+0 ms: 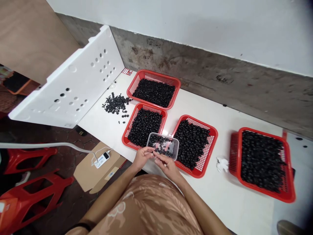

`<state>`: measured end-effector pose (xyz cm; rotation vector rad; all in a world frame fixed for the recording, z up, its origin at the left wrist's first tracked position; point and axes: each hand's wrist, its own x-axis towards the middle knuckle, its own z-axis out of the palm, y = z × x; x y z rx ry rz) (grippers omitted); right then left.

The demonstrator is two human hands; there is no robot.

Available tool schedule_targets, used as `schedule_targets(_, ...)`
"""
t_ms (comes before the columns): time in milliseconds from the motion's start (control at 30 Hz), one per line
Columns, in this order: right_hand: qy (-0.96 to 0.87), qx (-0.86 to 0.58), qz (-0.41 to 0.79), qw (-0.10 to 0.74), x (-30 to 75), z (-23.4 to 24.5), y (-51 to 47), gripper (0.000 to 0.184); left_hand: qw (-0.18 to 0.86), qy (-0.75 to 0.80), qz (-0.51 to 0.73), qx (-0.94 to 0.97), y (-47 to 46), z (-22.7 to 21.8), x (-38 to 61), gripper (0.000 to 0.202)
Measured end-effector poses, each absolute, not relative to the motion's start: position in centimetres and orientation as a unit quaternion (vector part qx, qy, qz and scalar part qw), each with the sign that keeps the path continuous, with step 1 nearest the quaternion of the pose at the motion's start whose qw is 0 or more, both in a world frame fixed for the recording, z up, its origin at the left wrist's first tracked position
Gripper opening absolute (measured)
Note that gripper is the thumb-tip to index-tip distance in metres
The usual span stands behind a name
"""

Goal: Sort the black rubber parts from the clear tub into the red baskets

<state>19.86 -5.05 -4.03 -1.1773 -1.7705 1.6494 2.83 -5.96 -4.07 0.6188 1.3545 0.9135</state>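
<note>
My left hand (143, 158) and my right hand (167, 165) meet in front of me, fingertips pinched together on a small black part (153, 153) whose exact kind is too small to make out. Just beyond them is a clear plastic tub (176, 147) holding a thin layer of tiny black pieces. Behind the tub to the left, a red basket (125, 138) is filled with small round black parts. To its right stands another red basket (212, 136) full of similar black parts. My fingers partly cover the tub's near edge.
Farther back sits a red basket (156, 73) of smaller black pieces, beside a loose black pile (116, 103). A fuller red basket (234, 153) stands right, near a crumpled white scrap (222, 164). A white perforated panel (83, 75) borders the left; red stools (39, 191) and cardboard (85, 173) lie below.
</note>
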Motion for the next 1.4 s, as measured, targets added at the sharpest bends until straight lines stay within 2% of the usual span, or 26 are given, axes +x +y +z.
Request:
schedule_targets(67, -0.587, -0.425, 0.657, 0.208, 20.0, -4.3, -4.8, 0.047, 0.641, 0.594, 0.403, 0.272, -6.0, -4.1, 3.0, 0.029)
schedule_targets(133, -0.570, -0.451, 0.653, 0.210, 20.1, -4.6, -4.4, 0.046, 0.641, 0.595, 0.403, 0.270, -6.0, -4.0, 3.1, 0.027)
schedule_targets(233, -0.636, -0.534, 0.514, 0.217, 20.3, -5.2, -3.2, 0.036, 0.644, 0.595, 0.407, 0.255, -5.9, -3.7, 3.3, 0.026)
schedule_targets(333, -0.722, -0.592, 0.346, 0.097, 20.0, -6.2, -1.5, 0.030, 0.650, 0.594, 0.411, 0.235, -5.8, -3.2, 3.4, 0.027)
schedule_targets(400, -0.731, -0.610, 0.303, 0.031, 19.5, -6.9, -0.5, 0.027, 0.659, 0.593, 0.411, 0.215, -5.8, -3.0, 3.4, 0.027)
schedule_targets(600, -0.739, -0.613, 0.276, -0.044, 18.3, -8.2, 0.8, 0.025, 0.711, 0.548, 0.433, 0.085, -5.8, -2.8, 3.2, 0.024)
schedule_targets(733, -0.751, -0.594, 0.284, -0.057, 18.0, -8.3, 0.7, 0.025, 0.742, 0.512, 0.433, 0.015, -5.9, -3.0, 2.8, 0.024)
schedule_targets(967, -0.751, -0.573, 0.329, 0.017, 18.9, -7.2, 0.8, 0.025, 0.767, 0.469, 0.436, -0.022, -6.0, -3.6, 2.2, 0.021)
schedule_targets(1033, -0.723, -0.570, 0.382, 0.079, 19.4, -6.6, 0.5, 0.027, 0.768, 0.463, 0.442, -0.023, -5.9, -3.5, 2.1, 0.021)
schedule_targets(1167, -0.582, -0.548, 0.542, 0.261, 20.1, -5.3, -0.5, 0.033, 0.761, 0.470, 0.447, -0.018, -5.5, -2.7, 2.0, 0.021)
schedule_targets(1267, -0.536, -0.531, 0.589, 0.288, 20.3, -4.0, -1.1, 0.031, 0.762, 0.464, 0.450, 0.028, -5.3, -2.1, 2.0, 0.028)
schedule_targets(1400, -0.587, -0.515, 0.545, 0.304, 20.3, -1.9, -1.6, 0.026, 0.755, 0.479, 0.441, 0.081, -5.3, -1.8, 2.1, 0.031)
